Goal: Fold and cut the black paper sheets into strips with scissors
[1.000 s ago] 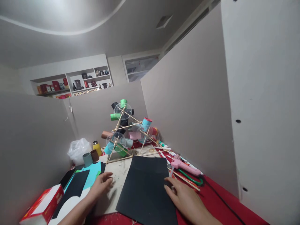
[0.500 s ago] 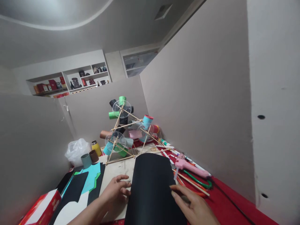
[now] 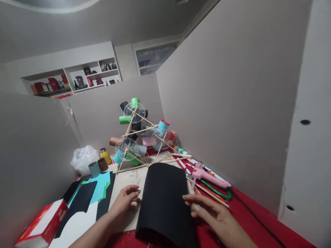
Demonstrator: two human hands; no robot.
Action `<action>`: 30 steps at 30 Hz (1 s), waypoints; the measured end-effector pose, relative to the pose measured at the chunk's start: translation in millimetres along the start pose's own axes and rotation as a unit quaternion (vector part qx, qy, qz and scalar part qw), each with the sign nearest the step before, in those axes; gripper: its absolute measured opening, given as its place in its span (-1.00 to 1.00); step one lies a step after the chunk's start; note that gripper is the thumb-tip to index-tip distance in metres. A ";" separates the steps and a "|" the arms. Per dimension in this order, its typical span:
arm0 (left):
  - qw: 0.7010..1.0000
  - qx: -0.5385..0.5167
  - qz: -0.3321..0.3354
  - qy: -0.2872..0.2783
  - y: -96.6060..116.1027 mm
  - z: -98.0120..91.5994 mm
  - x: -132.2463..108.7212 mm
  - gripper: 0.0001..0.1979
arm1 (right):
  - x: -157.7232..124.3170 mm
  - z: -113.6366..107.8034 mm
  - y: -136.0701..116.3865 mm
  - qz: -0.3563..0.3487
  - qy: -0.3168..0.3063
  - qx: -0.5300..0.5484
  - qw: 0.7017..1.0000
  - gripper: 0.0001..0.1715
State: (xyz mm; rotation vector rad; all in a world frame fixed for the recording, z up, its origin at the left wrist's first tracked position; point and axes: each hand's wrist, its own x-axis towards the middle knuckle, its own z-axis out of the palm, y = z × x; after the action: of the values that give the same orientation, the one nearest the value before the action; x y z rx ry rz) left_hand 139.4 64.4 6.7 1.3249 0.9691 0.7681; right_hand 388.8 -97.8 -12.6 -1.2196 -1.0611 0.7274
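A black paper sheet (image 3: pixel 165 199) is bowed up into an arch on the pale board (image 3: pixel 129 182) in front of me. My left hand (image 3: pixel 125 199) presses its curled fingers against the sheet's left edge. My right hand (image 3: pixel 212 215) has its fingers against the sheet's right edge, pushing inward. Behind the sheet stands a stick-and-cup model (image 3: pixel 139 137) made of skewers, clear lids and coloured paper tubes.
A pink glue gun (image 3: pixel 207 175), markers and skewers lie at the right on the red cloth (image 3: pixel 245 220). Cut black and cyan papers (image 3: pixel 95 193) and a red tissue box (image 3: pixel 41 227) lie left. Paper tubes, a yellow jar (image 3: pixel 106 155) and a white bag (image 3: pixel 84 158) stand behind. Grey partitions enclose the desk.
The black sheet, flat a second ago, is now bent into an arch as both hands closed in on its sides. The view has tipped slightly downward.
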 end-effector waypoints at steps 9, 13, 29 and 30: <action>0.998 0.055 0.042 0.004 -3.9 4.1 -6.2 -0.62 | -1.9 2.8 0.1 0.007 -0.019 0.113 0.993 -0.61; 0.992 0.076 0.104 0.015 4.5 7.1 -24.7 -0.54 | 0.8 7.1 -7.7 -0.010 -0.038 0.113 0.993 -0.63; 0.927 0.218 0.300 0.056 27.2 -11.8 -83.5 -0.68 | -6.5 63.6 -105.2 -0.382 -0.101 -0.076 0.916 -0.62; 0.945 0.181 0.260 0.075 30.5 -16.2 -80.9 -0.72 | -4.0 65.3 -107.6 -0.392 -0.092 -0.068 0.913 -0.58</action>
State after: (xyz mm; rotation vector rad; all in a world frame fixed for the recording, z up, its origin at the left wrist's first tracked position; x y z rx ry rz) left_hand 92.7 2.4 48.1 1.9085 0.9147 1.1410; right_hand 317.0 -101.3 90.8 -0.7309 -1.6353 0.1386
